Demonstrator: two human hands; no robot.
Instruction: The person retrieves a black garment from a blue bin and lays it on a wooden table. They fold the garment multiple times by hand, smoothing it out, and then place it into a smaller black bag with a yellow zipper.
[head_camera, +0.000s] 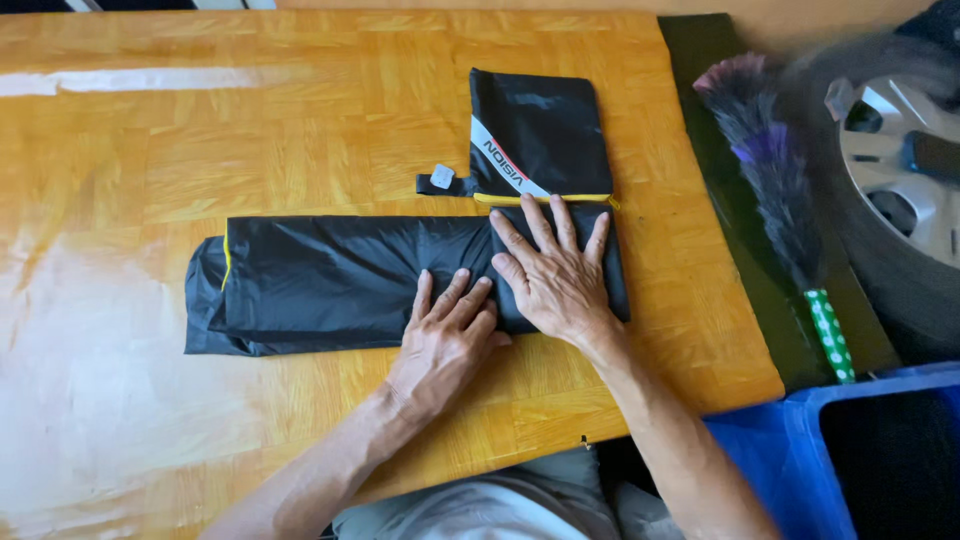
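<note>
Hands (445, 335) (555, 275), fingers spread flat, gripping nothing, hide part of folded black fabric (320, 280).

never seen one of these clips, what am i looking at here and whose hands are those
This is a single picture from a camera worn on a person's head, looking down at their own two bare hands. No machine is involved. They sit or stand at a wooden table. On it lies a long folded black fabric with a yellow edge, joined at its right end to a black zip pouch. Both hands press flat on the fabric's right end: the left hand beside the right hand, fingers spread. Neither grips anything. Off the table to the right are a feather duster with a green handle, a car wheel and a blue bin.
</note>
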